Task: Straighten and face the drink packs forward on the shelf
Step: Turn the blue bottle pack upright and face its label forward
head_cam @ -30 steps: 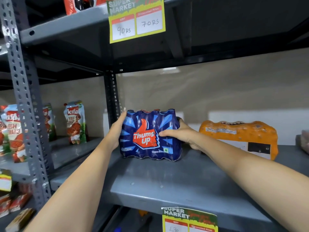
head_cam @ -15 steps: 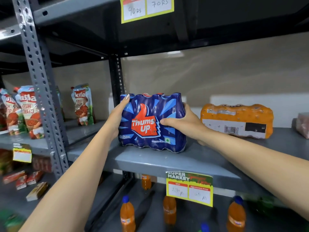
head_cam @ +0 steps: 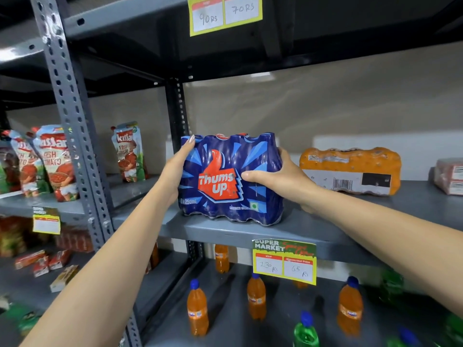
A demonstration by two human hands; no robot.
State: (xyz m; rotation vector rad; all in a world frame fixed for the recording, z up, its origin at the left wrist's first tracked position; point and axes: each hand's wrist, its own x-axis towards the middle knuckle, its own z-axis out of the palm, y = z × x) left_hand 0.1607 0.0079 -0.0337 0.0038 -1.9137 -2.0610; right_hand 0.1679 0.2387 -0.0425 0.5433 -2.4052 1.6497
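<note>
A blue Thums Up drink pack stands upright near the front edge of the grey shelf, its red logo turned toward me. My left hand presses flat against its left side. My right hand grips its right side, thumb across the front. To the right, an orange drink pack lies farther back on the same shelf, showing a white barcode label. A pinkish pack is cut off at the right edge.
A price tag hangs from the shelf's front edge. Orange bottles and a green bottle stand on the shelf below. Ketchup pouches stand on the left bay, behind a perforated upright post.
The blue pack has come forward toward the shelf's front edge, both hands staying on its sides. My view has tilted down, revealing the bottles below.
</note>
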